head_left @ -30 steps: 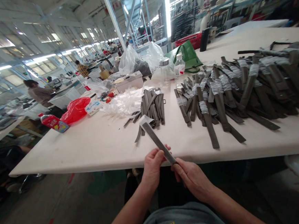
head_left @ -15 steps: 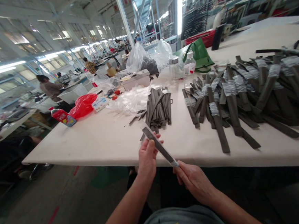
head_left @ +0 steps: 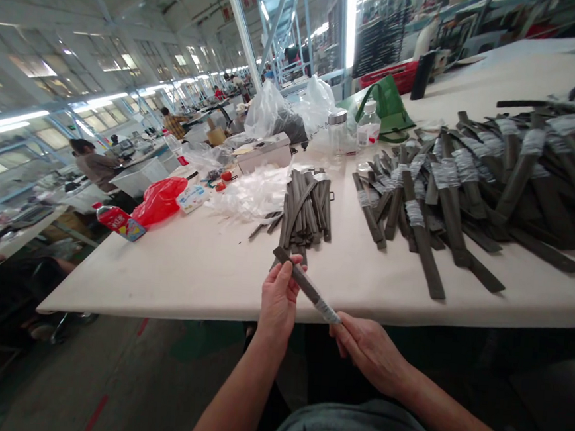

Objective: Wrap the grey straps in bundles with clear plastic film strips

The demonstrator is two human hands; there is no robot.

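Observation:
A dark grey flat strap (head_left: 306, 285) slants between my two hands above the table's front edge, its lower part wrapped in clear plastic film (head_left: 327, 310). My left hand (head_left: 281, 295) pinches it near the upper end, thumb on top. At the lower, wrapped end the fingers of my right hand (head_left: 364, 344) are closed on it. Just beyond my left hand lies a pile of similar bare straps (head_left: 308, 207). Crumpled clear plastic film pieces (head_left: 252, 196) lie left of that pile.
A large heap of film-wrapped straps (head_left: 449, 182) covers the table's right side. Behind stand a glass jar (head_left: 336, 136), a plastic bottle (head_left: 369, 125) and a green bag (head_left: 388, 107). At left are a red plastic bag (head_left: 159, 202) and a red bottle (head_left: 120, 222). Co-workers sit farther off.
More of the strap's lower part is covered by film now, and the loose film at its upper end no longer shows. My hands have shifted slightly left.

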